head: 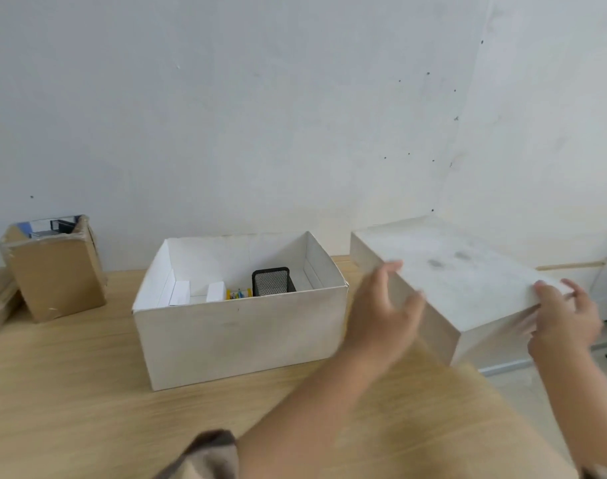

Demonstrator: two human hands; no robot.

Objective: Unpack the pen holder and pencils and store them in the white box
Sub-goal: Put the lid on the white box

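An open white box [240,337] stands on the wooden table in the middle. Inside it, near the back, a black mesh pen holder [272,281] stands upright, with a yellow pack of pencils [239,293] to its left and two small white boxes [198,292] further left. To the right, the white lid [457,271] is tilted above the table's right end. My left hand [386,312] grips the lid's near left side. My right hand [568,316] holds its near right corner, fingers spread over the edge.
A brown cardboard box [55,271], open at the top with dark items inside, stands at the back left of the table [70,392]. A white wall runs right behind the boxes. The table's right edge ends under the lid, with floor beyond.
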